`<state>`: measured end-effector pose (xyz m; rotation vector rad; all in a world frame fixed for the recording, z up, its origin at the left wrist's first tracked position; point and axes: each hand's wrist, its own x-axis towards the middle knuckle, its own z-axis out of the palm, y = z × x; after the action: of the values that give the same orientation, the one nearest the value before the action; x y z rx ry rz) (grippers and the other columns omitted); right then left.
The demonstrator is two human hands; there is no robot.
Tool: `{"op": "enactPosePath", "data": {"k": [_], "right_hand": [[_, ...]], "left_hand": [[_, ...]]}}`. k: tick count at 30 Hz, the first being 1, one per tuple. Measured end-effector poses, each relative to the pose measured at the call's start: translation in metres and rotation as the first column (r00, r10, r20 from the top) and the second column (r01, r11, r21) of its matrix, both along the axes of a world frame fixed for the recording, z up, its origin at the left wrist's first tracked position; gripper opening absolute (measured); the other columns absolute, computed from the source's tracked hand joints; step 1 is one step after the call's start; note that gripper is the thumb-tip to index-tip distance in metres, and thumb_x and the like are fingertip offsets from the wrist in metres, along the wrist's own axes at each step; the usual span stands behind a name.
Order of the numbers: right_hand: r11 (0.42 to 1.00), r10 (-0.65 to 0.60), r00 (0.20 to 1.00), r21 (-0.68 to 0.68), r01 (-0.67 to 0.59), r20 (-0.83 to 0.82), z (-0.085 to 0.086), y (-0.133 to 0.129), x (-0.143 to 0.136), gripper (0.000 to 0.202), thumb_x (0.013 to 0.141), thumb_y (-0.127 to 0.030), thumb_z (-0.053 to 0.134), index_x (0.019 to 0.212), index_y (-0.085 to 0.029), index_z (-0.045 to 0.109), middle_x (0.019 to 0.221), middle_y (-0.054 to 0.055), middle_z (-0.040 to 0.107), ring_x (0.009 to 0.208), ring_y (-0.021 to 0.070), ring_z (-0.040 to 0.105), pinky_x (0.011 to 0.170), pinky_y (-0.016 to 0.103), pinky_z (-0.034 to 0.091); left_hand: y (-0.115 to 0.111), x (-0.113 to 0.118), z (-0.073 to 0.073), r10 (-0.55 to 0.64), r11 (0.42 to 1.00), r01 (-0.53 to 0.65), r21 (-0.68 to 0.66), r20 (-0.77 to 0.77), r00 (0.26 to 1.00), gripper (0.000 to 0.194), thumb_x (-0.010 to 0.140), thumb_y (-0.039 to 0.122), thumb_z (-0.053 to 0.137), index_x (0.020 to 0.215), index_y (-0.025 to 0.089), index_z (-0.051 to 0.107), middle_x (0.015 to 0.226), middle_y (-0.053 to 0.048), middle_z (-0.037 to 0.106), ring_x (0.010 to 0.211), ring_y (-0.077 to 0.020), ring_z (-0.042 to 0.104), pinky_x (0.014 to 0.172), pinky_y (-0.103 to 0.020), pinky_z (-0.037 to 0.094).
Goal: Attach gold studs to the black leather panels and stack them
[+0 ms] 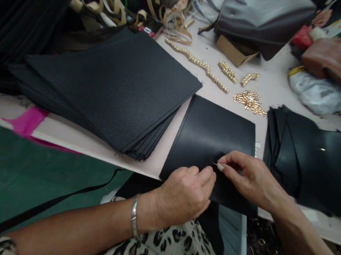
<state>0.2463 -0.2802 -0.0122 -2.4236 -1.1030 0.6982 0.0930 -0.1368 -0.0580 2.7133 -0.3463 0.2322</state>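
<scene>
A smooth black leather panel [213, 129] lies partly on the table, its near end overhanging the front edge. My right hand [247, 176] pinches a small gold metal piece [215, 164] between thumb and forefinger at the panel's surface. Beside it, my left hand [191, 193] is closed over the same panel, its fingertips almost meeting the gold piece; what they grip is hidden. To the right lie several more smooth black panels [324, 169], the top one bearing a small gold fitting [321, 149].
A stack of grained black leather sheets [122, 88] lies to the left. Beyond the panel are a heap of small gold pieces [249, 101] and a long gold row [198, 63]. At the back sit a dark bag [264, 18], a cardboard piece [235, 51] and tape rolls [115, 4].
</scene>
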Motion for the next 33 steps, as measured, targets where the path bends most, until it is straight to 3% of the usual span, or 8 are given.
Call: {"op": "enactPosePath", "data": {"k": [6,11,15,21,27,30,33], "right_hand": [[0.996,0.081,0.992,-0.030,-0.078,0.094,-0.004,-0.001,-0.003,0.015,0.092,-0.025,0.053,0.088,-0.021,0.067,0.082,0.002,0.069,0.068,0.0162,0.062,0.063,0.027,0.044],[0.996,0.076,0.993,-0.055,-0.071,0.092,-0.001,0.006,-0.003,0.015,0.091,-0.024,0.053,0.087,-0.022,0.067,0.081,0.001,0.069,0.068,0.0159,0.062,0.063,0.027,0.043],[0.987,0.034,0.999,-0.155,-0.027,0.042,0.003,0.013,0.002,0.014,0.088,-0.025,0.055,0.085,-0.022,0.068,0.073,0.000,0.069,0.058,0.0152,0.056,0.056,0.027,0.039],[0.962,0.047,0.998,-0.265,-0.057,-0.046,0.003,0.025,0.018,0.010,0.083,-0.026,0.059,0.076,-0.022,0.064,0.060,-0.001,0.064,0.051,0.0140,0.052,0.049,0.026,0.035],[0.923,0.034,0.999,-0.383,-0.031,0.001,0.007,0.038,0.019,0.008,0.079,-0.020,0.065,0.072,-0.023,0.063,0.055,-0.003,0.061,0.049,0.0133,0.052,0.048,0.025,0.033],[0.935,0.010,0.999,-0.355,-0.024,-0.043,0.005,0.038,0.021,0.007,0.078,-0.019,0.065,0.073,-0.022,0.064,0.057,-0.003,0.062,0.051,0.0136,0.054,0.049,0.025,0.035],[0.973,-0.017,0.990,-0.231,-0.016,-0.143,0.000,0.029,0.023,0.006,0.082,-0.024,0.063,0.079,-0.021,0.067,0.063,-0.002,0.066,0.056,0.0140,0.058,0.052,0.025,0.039]], "left_hand": [[0.001,0.000,-0.001,-0.002,1.000,0.002,-0.003,0.002,1.000,0.044,0.089,0.031,0.058,0.126,0.007,0.059,0.123,-0.011,0.066,0.084,-0.0235,0.063,0.062,-0.038,0.053],[0.000,0.000,-0.002,-0.002,1.000,0.002,-0.011,0.004,1.000,0.046,0.089,0.030,0.058,0.128,0.007,0.058,0.124,-0.011,0.065,0.086,-0.0243,0.063,0.064,-0.038,0.054],[0.000,0.001,-0.001,0.001,1.000,-0.001,-0.008,0.014,1.000,0.041,0.091,0.028,0.054,0.126,0.007,0.059,0.123,-0.011,0.066,0.082,-0.0232,0.063,0.060,-0.038,0.053],[0.001,0.000,0.000,-0.005,1.000,0.006,-0.024,0.015,1.000,0.039,0.093,0.025,0.049,0.127,0.007,0.059,0.120,-0.011,0.067,0.079,-0.0215,0.063,0.058,-0.036,0.052],[0.001,0.001,-0.001,-0.002,0.998,0.003,-0.057,0.015,1.000,0.035,0.093,0.022,0.050,0.123,0.009,0.061,0.118,-0.009,0.068,0.077,-0.0209,0.063,0.056,-0.035,0.051],[0.002,0.002,-0.001,-0.009,0.998,0.010,-0.056,0.013,1.000,0.032,0.094,0.021,0.049,0.121,0.011,0.062,0.114,-0.008,0.069,0.078,-0.0214,0.063,0.058,-0.036,0.052],[0.002,0.003,-0.001,-0.006,0.999,0.006,-0.047,-0.001,1.000,0.029,0.094,0.020,0.050,0.118,0.014,0.063,0.111,-0.007,0.069,0.078,-0.0215,0.063,0.059,-0.036,0.053]]}}
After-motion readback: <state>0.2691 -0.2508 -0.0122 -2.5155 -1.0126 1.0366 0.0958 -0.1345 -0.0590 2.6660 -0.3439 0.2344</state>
